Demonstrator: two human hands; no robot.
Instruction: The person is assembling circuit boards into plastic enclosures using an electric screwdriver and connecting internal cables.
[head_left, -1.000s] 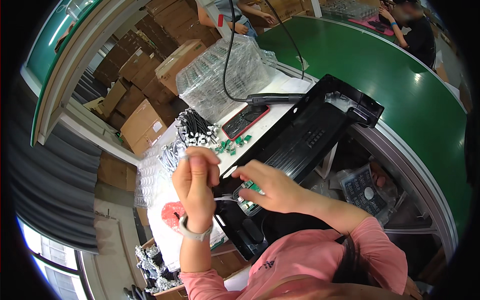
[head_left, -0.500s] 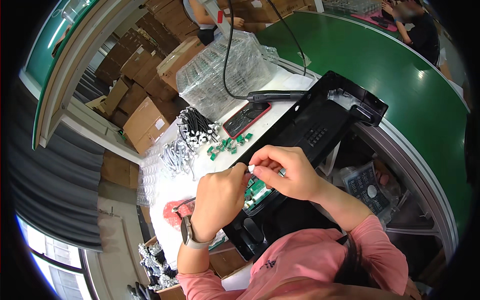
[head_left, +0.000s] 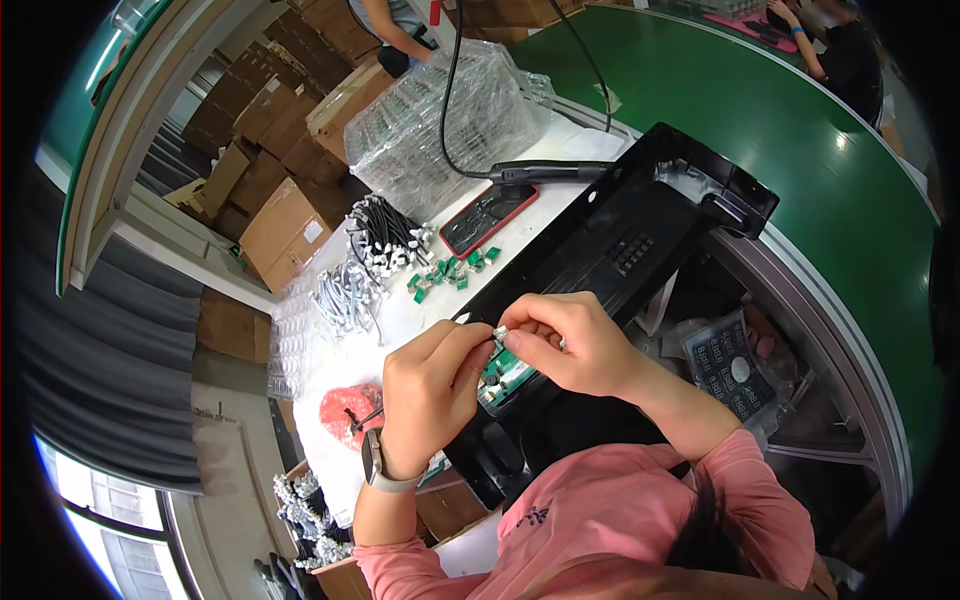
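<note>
Head view, fingers (head_left: 532, 348) pinching white connector (head_left: 501, 333), long casing (head_left: 597, 251) pointing upper-right

Long casing (head_left: 590, 260): smooth black plastic, glossy along rim. Connector (head_left: 501, 333): white plastic. Wrapped stack (head_left: 440, 135): crinkled, shiny clear film. Tabletop (head_left: 720, 105): smooth, glossy green. Cartons (head_left: 280, 235): matt cardboard. Shirt (head_left: 590, 500), curtain (head_left: 120, 370): matt cloth.

Your small white connector (head_left: 500, 334), held near your green circuit board (head_left: 514, 373), this board partly hidden, lying within your open black casing (head_left: 580, 262).
</note>
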